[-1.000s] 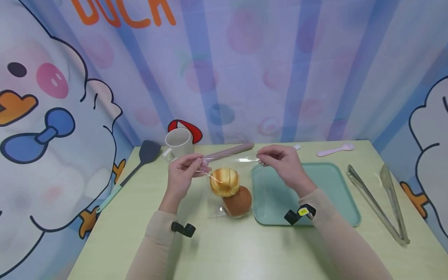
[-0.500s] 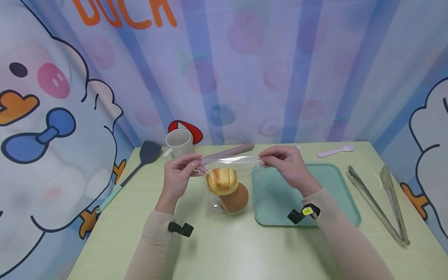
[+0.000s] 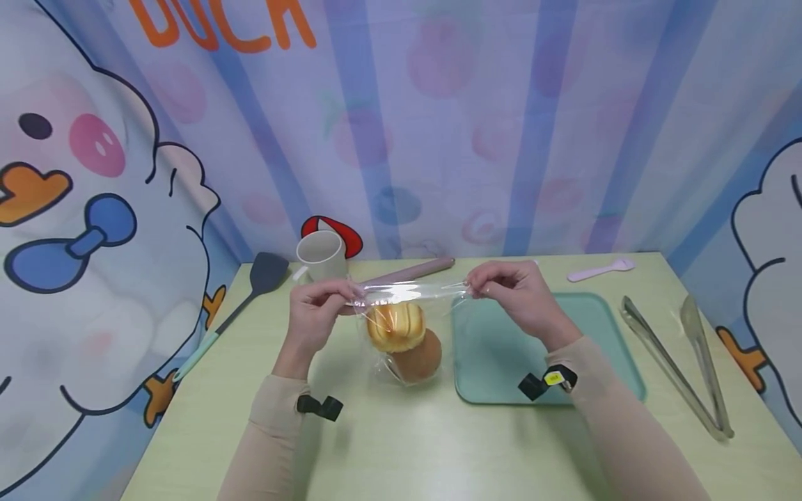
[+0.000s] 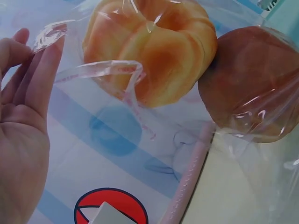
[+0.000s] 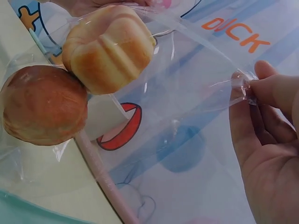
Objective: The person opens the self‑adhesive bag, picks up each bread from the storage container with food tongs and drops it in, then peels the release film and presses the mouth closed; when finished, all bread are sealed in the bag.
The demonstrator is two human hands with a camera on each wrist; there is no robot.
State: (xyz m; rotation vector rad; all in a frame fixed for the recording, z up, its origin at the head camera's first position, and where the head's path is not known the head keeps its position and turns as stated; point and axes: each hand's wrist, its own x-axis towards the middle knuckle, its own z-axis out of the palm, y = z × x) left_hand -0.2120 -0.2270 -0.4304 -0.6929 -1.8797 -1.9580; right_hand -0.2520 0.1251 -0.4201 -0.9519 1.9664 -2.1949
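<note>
A clear plastic bag [image 3: 407, 292] is stretched between my two hands above the table. Inside it sit a golden, grooved bread roll [image 3: 395, 327] and, below and to its right, a round brown bun [image 3: 420, 356]. At the bag's top left corner, my left hand [image 3: 316, 313] pinches the film between thumb and fingers. My right hand [image 3: 516, 299] pinches the top right corner the same way. In the left wrist view, a loose transparent strip [image 4: 107, 67] with faint pink print hangs from the bag near the left fingers.
A mint tray [image 3: 545, 348] lies right of the bag, with metal tongs [image 3: 683, 369] beyond it. Behind are a white mug [image 3: 321, 254], a pinkish rolling pin [image 3: 420, 270] and a lilac spoon [image 3: 601, 270]. A dark spatula [image 3: 253, 292] lies at left, before a printed curtain [image 3: 451, 139].
My hands have drawn slightly apart, pulling the bag's top edge straighter. The bag with both breads has shifted a little left.
</note>
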